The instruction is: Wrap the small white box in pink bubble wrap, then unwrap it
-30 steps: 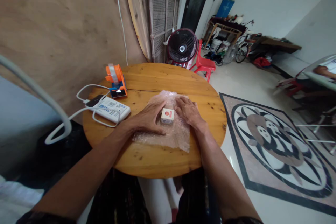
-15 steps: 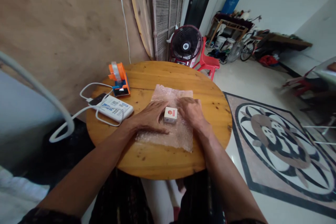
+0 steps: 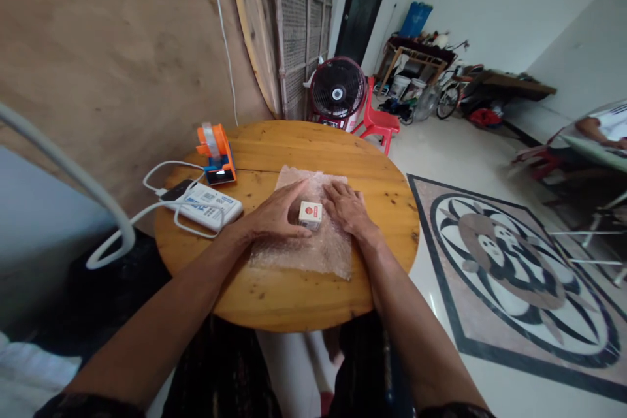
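Observation:
A small white box (image 3: pixel 310 211) with a red and orange print on top sits on a sheet of clear bubble wrap (image 3: pixel 304 258). The sheet lies spread over the round wooden table. My left hand (image 3: pixel 277 214) curves around the box's left side, thumb and fingers apart, its thumb tip close to the near edge of the box. Whether it touches the box I cannot tell. Right of the box, my right hand (image 3: pixel 347 208) lies palm down on the bubble wrap with its fingers stretched out.
At the table's left are a white power bank (image 3: pixel 208 206) with cables and an orange and blue tape dispenser (image 3: pixel 216 153). Behind the wooden table (image 3: pixel 294 304) stand a fan (image 3: pixel 337 90) and a red chair (image 3: pixel 379 121). Another person's arm (image 3: pixel 595 127) shows at far right.
My right hand's fingers have gone from curled to stretched flat on the bubble wrap. My left thumb is nearer the box's front edge. The whole view has shifted slightly.

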`<action>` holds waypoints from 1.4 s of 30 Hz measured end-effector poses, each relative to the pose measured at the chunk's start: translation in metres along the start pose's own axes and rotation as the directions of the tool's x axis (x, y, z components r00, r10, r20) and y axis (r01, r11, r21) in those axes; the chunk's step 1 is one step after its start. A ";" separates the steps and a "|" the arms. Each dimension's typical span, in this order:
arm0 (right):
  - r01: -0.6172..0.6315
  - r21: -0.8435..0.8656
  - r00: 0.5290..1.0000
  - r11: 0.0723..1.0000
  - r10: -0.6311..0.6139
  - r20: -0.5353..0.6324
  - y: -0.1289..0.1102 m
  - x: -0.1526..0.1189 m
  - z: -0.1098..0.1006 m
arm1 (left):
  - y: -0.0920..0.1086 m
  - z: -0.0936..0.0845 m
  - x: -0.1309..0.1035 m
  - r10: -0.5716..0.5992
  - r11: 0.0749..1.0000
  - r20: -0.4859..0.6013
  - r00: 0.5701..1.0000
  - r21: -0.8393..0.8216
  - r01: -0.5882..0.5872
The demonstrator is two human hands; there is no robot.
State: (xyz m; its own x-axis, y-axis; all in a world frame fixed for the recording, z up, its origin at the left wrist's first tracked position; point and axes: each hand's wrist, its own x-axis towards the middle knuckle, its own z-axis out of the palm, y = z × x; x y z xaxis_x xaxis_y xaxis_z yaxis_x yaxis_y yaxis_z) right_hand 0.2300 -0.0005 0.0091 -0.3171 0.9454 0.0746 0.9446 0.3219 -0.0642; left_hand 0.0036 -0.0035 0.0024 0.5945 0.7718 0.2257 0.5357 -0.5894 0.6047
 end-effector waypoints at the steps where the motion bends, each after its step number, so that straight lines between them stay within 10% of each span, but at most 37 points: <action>1: -0.002 -0.003 1.000 1.000 0.002 0.003 0.000 0.000 0.000 | -0.001 0.001 0.001 0.001 1.000 -0.002 1.000 0.001 -0.001; 18: -0.147 0.010 0.980 0.989 0.147 -0.132 0.001 0.002 0.008 | -0.002 0.010 0.005 -0.121 0.946 0.149 0.981 0.317 0.069; 33: -0.040 0.060 0.995 0.997 0.045 -0.085 0.005 0.003 0.004 | -0.006 0.011 0.005 -0.126 0.938 0.157 0.980 0.339 0.067; 42: 0.042 0.272 0.963 0.961 0.035 -0.269 -0.003 0.001 -0.003 | -0.001 0.008 0.004 -0.127 0.935 0.156 0.979 0.348 0.066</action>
State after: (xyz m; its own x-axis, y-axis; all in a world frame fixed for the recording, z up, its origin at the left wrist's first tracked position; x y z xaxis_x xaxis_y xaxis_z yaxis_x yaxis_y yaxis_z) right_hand 0.2270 -0.0003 0.0124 -0.2499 0.9078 0.3369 0.8718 0.3624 -0.3297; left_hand 0.0104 -0.0013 -0.0038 0.6078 0.7937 0.0244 0.7490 -0.5833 0.3142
